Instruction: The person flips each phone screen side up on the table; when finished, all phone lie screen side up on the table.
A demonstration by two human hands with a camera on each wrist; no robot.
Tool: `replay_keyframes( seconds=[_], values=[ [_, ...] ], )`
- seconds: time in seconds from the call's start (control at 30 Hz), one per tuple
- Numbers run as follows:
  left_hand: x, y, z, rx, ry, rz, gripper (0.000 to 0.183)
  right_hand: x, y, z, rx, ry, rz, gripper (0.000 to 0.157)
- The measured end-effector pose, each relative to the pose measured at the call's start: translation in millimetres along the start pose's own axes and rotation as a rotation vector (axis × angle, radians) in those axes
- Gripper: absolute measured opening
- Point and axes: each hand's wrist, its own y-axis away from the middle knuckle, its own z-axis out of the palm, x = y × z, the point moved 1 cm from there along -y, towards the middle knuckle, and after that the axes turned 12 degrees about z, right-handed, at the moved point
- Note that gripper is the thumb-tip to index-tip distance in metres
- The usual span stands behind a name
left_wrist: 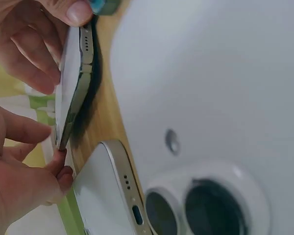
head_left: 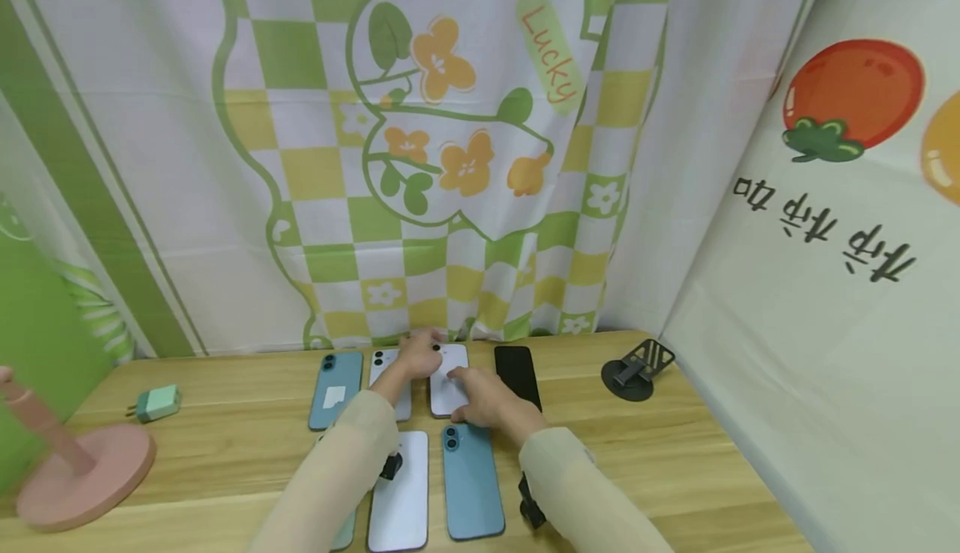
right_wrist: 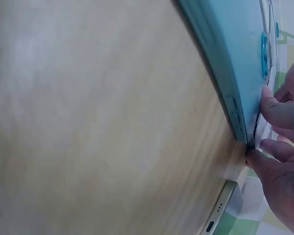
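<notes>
Both hands hold a pale lilac smartphone (head_left: 447, 386) in the back row. In the left wrist view this phone (left_wrist: 71, 81) is tilted, one edge turned towards the camera. My left hand (head_left: 422, 356) pinches its far corner between thumb and fingers. At its near right side, my right hand (head_left: 487, 401) grips the edge, thumb on one face and fingers on the other. To the left lies another pale smartphone (head_left: 401, 411) with two lenses, partly behind the left wrist. A black smartphone (head_left: 517, 372) lies to the right, and a blue smartphone (head_left: 474, 486) in front.
Further smartphones lie about: a blue one with a white sticker (head_left: 335, 390), a white one (head_left: 399, 495), and a green one (head_left: 345, 535) mostly under the left sleeve. A charger plug (head_left: 158, 403) and pink stand (head_left: 86, 478) are left; a black folding stand (head_left: 632, 376) is right.
</notes>
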Motion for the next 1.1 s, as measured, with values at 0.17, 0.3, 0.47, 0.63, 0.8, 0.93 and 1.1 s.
replay_keyframes(
  seconds=[0.17,0.3,0.47,0.63,0.8,0.93,1.1],
  values=[
    [1.1,2.9,-2.9,0.067,0.141,-0.022,0.06,2,-2,-3.7,-0.016,-0.029,-0.009,0.07],
    [2.6,5.7,-7.1,0.125,0.225,-0.044,0.068,3,-4,-6.3,-0.03,-0.058,-0.015,0.072],
    [3.1,9.3,-10.3,0.175,0.366,-0.108,0.076,5,-3,-8.6,-0.051,-0.127,-0.013,0.073],
    [-4.2,9.8,-9.5,0.113,0.493,-0.226,0.063,7,1,-12.7,-0.07,-0.18,-0.016,0.074],
    [-4.7,11.1,-14.1,0.043,0.522,-0.256,0.059,7,-1,-13.8,-0.078,-0.182,-0.012,0.074],
    [-1.6,13.1,-15.9,0.038,0.53,-0.267,0.062,8,-3,-13.4,-0.083,-0.186,-0.01,0.075],
    [5.1,10.7,-17.4,0.065,0.49,-0.288,0.061,10,-4,-20.6,-0.075,-0.248,-0.025,0.075]
  ],
)
